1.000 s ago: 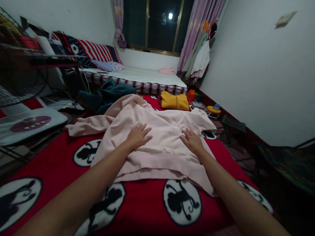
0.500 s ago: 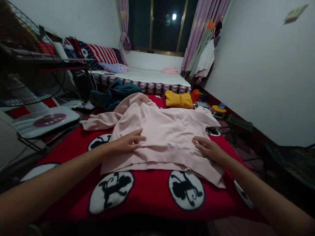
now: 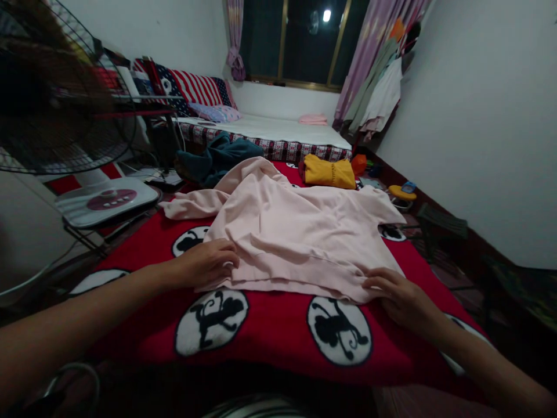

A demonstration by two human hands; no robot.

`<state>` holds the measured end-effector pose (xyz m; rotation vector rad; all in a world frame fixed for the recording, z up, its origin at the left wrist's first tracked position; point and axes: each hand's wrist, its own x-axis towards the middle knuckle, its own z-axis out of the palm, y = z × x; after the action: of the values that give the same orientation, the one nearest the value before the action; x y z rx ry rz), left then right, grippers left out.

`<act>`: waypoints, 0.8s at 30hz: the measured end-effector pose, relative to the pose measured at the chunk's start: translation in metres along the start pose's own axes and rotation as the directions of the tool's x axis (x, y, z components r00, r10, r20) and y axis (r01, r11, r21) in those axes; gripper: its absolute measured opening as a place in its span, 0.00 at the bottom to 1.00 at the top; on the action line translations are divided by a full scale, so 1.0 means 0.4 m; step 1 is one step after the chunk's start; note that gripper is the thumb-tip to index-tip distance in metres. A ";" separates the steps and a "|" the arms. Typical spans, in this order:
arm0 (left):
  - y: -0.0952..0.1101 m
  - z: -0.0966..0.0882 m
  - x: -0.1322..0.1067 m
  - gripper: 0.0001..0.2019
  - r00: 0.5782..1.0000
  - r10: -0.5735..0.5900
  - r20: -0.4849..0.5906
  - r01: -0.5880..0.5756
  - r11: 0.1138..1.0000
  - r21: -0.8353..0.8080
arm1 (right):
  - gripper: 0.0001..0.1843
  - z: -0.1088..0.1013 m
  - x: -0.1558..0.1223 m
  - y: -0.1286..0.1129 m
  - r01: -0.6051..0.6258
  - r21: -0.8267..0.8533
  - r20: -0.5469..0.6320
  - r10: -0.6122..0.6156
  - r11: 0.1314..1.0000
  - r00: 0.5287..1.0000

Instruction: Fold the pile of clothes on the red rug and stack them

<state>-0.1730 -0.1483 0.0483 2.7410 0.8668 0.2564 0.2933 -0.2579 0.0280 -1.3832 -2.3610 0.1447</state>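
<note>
A pale pink sweatshirt (image 3: 300, 223) lies spread out with its ribbed hem towards me, one sleeve stretched to the left. At the hem's left end, my left hand (image 3: 211, 264) has its fingers curled onto the fabric, closed on it. My right hand (image 3: 402, 296) pinches the hem near its right corner, thumb underneath and out of sight. Beneath the sweatshirt is a red blanket (image 3: 278, 325) with black figures in white ovals.
Beyond the sweatshirt sit a folded yellow garment (image 3: 329, 172) and a crumpled teal garment (image 3: 220, 157). A fan (image 3: 65, 116) stands on the left. Small stools, one with a yellow seat (image 3: 401, 193), line the right side. At the back is a bed (image 3: 278, 129).
Both hands have come from lying on the sweatshirt's body down to the hem's two ends and closed there. The hem's right corner is drawn inward. The view has shifted slightly.
</note>
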 end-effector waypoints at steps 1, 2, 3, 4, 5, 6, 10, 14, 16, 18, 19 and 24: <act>0.000 -0.005 0.005 0.09 1.000 0.003 0.005 -0.003 1.000 0.010 | 0.20 -0.011 0.011 -0.005 -0.007 0.003 -0.021 0.007 1.000 1.000; -0.001 -0.015 0.008 0.10 1.000 0.004 0.029 -0.005 1.000 0.013 | 0.20 -0.028 0.021 -0.011 -0.015 0.012 -0.048 0.015 1.000 0.999; -0.002 -0.030 0.007 0.11 0.997 0.003 0.072 -0.003 1.000 0.006 | 0.19 -0.047 0.029 -0.018 -0.024 0.023 -0.087 0.026 0.999 0.996; -0.003 -0.049 0.004 0.12 0.992 -0.007 0.127 0.009 1.000 -0.012 | 0.18 -0.067 0.034 -0.027 -0.038 0.034 -0.131 0.042 0.999 0.990; -0.003 -0.072 -0.003 0.12 0.982 -0.034 0.185 0.042 0.998 -0.038 | 0.17 -0.086 0.035 -0.037 -0.053 0.052 -0.157 0.060 0.997 0.986; -0.001 -0.095 -0.011 0.12 0.967 -0.075 0.245 0.094 0.993 -0.067 | 0.16 -0.101 0.032 -0.050 -0.070 0.082 -0.150 0.082 0.994 0.985; 0.028 -0.182 -0.030 0.12 0.810 -0.276 0.517 0.381 0.918 -0.106 | 0.16 -0.133 0.011 -0.118 -0.209 0.252 0.258 0.142 0.945 0.956; 0.074 -0.222 0.060 0.07 0.685 -0.229 0.691 0.380 0.922 -0.071 | 0.14 -0.152 0.053 -0.151 -0.360 0.266 0.520 0.182 0.894 0.835; 0.087 -0.212 0.159 0.09 0.779 -0.164 0.606 0.257 0.964 -0.070 | 0.17 -0.153 0.117 -0.128 -0.395 0.282 0.514 0.210 0.875 0.832; 0.087 -0.174 0.279 0.11 0.918 -0.099 0.385 0.133 0.989 -0.060 | 0.18 -0.137 0.199 -0.078 -0.372 0.304 0.361 0.255 0.877 0.897; 0.081 -0.145 0.340 0.10 0.971 -0.101 0.216 0.114 0.992 -0.046 | 0.17 -0.124 0.242 -0.045 -0.334 0.281 0.216 0.280 0.900 0.935; 0.015 0.044 0.554 0.14 0.923 -0.206 -0.326 0.213 0.977 -0.015 | 0.10 -0.052 0.426 0.145 -0.339 0.174 -0.254 0.375 0.924 0.892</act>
<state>0.0134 -0.0271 0.0533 2.6344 1.2439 0.6759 0.2750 -0.0849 0.0792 -1.6440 -1.8177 0.1807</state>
